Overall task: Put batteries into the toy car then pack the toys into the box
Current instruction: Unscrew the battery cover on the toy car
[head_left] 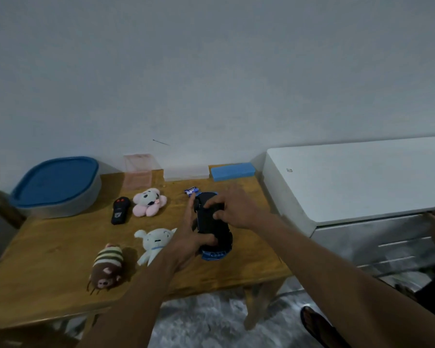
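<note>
The toy car sat at the right part of the wooden desk, turned so that its dark underside faced up and its blue end pointed toward the near edge. Both hands were on it. The left hand had its grip around the car's near half, the thumb laid across the dark underside and the fingers stretched along the car's left side. The right hand came in from the right, its grip closed over the car's far half with the fingers curled on top. Whether the car rested on the desk or was lifted just off it could not be told.

A small blue battery lay on the desk just behind the car. To the left lay a black remote, and beside it a pink plush toy. Nearer the front lay a white plush toy, partly under the left wrist, and a brown striped plush toy. The box, with its blue lid on, stood at the far left corner. Along the wall stood a clear pinkish container and a blue block. A white cabinet stood just to the right of the desk.
</note>
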Available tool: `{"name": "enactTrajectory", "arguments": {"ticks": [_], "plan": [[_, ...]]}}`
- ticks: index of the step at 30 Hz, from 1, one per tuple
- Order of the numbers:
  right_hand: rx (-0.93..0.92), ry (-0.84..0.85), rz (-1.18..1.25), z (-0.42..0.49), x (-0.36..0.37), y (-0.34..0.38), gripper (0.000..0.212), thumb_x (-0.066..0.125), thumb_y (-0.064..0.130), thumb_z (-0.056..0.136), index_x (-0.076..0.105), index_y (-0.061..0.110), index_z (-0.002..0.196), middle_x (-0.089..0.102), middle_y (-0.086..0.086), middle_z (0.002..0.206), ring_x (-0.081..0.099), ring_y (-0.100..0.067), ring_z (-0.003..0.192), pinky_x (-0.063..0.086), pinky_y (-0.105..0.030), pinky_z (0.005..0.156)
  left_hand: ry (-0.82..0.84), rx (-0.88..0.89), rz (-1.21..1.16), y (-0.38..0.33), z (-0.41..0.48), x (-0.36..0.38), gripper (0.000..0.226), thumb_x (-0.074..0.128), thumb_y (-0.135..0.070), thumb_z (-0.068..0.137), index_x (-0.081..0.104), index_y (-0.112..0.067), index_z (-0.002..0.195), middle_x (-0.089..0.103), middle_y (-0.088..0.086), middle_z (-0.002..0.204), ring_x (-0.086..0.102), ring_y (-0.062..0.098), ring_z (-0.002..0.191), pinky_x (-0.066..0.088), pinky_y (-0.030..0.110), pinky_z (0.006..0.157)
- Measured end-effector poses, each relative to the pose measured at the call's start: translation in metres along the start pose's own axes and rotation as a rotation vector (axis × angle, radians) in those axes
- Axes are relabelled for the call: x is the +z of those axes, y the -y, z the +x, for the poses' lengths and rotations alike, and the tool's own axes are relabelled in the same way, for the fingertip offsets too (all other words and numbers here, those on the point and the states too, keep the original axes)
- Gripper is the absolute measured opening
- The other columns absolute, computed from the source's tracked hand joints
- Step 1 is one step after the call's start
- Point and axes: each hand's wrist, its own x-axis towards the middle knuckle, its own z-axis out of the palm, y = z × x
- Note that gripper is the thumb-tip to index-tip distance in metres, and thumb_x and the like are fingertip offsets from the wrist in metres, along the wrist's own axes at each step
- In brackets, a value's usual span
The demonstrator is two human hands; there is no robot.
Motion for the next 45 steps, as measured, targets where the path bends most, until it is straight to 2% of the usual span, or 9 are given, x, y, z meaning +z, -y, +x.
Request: {"name": "enactTrajectory", "arguments": {"ticks": [8,14,23,28,32,35,39,42,45], "plan": [[-0.022,-0.06,0.016,-0.009,0.004,0.02,0.031,0.073,0.018,0.079,0.07,0.021,0.109,0.066,-0.002,0.113,0.047,-0.006,0.092,0.025,-0.007,0.065,0.005,0.048,0.002,-0.001,-0.02,-0.007,0.118,0.057,0.028,0.068,0.02,-0.058,0.14,0.048,0.011,0.134,0.057,0.034,0.114,0.056,0.044,0.081],[0.035,-0.045,0.128,-0.014,0.003,0.025,0.024,0.074,0.012,0.077,0.07,0.019,0.1,0.066,-0.004,0.105,0.058,-0.016,0.093,0.049,-0.027,0.078,0.019,0.013,-0.077,0.003,-0.02,-0.005,0.119,0.058,0.029,0.067,0.024,-0.059,0.139,0.044,0.012,0.138,0.055,0.039,0.114,0.057,0.045,0.076],[0.004,-0.04,0.162,-0.03,-0.008,0.015,0.022,0.066,0.004,0.082,0.07,0.019,0.097,0.062,0.005,0.096,0.055,-0.01,0.09,0.041,-0.015,0.071,0.022,-0.019,-0.062,0.006,-0.023,0.006,0.115,0.054,0.029,0.07,0.022,-0.056,0.139,0.049,0.009,0.131,0.057,0.035,0.112,0.056,0.042,0.076],[0.001,0.023,0.2,-0.027,-0.014,0.007,0.023,0.063,0.002,0.084,0.069,0.021,0.096,0.061,0.002,0.094,0.059,-0.017,0.089,0.059,-0.035,0.074,0.035,-0.036,-0.044,0.007,-0.018,0.005,0.115,0.055,0.028,0.069,0.023,-0.058,0.138,0.05,0.011,0.133,0.057,0.035,0.112,0.056,0.042,0.077],[0.001,0.031,0.225,-0.025,-0.021,-0.002,0.023,0.059,0.0,0.086,0.069,0.018,0.096,0.063,-0.005,0.097,0.06,-0.018,0.087,0.059,-0.033,0.069,0.044,-0.031,-0.024,0.014,-0.011,0.01,0.116,0.054,0.029,0.067,0.024,-0.058,0.139,0.051,0.011,0.135,0.058,0.036,0.112,0.055,0.042,0.078],[0.049,0.0,0.263,-0.028,-0.03,-0.017,0.025,0.057,-0.006,0.084,0.07,0.014,0.094,0.059,0.0,0.085,0.056,-0.011,0.079,0.058,-0.034,0.066,0.044,-0.03,-0.02,0.024,-0.003,0.014,0.117,0.053,0.03,0.069,0.02,-0.055,0.141,0.052,0.014,0.135,0.06,0.038,0.108,0.055,0.044,0.076],[0.173,-0.019,0.269,-0.033,-0.042,-0.057,0.029,0.053,-0.01,0.082,0.07,0.01,0.092,0.057,0.0,0.075,0.057,-0.016,0.077,0.055,-0.031,0.066,0.003,-0.045,0.013,0.031,0.005,0.018,0.119,0.054,0.031,0.07,0.015,-0.052,0.144,0.054,0.011,0.132,0.062,0.035,0.103,0.054,0.041,0.07],[0.218,0.042,0.23,-0.04,-0.037,-0.091,0.025,0.052,-0.009,0.083,0.069,0.006,0.093,0.057,0.004,0.073,0.055,-0.013,0.074,0.05,-0.024,0.064,-0.026,-0.066,-0.013,0.033,0.012,0.026,0.117,0.051,0.033,0.07,0.015,-0.05,0.145,0.056,0.01,0.131,0.063,0.034,0.104,0.056,0.042,0.071],[0.255,0.133,0.169,-0.044,-0.013,-0.12,0.027,0.047,-0.005,0.086,0.069,0.011,0.089,0.058,0.006,0.077,0.056,-0.014,0.078,0.05,-0.028,0.071,-0.025,-0.091,-0.034,0.037,0.021,0.035,0.116,0.049,0.033,0.071,0.016,-0.051,0.144,0.056,0.011,0.13,0.064,0.033,0.103,0.056,0.043,0.073]]}}
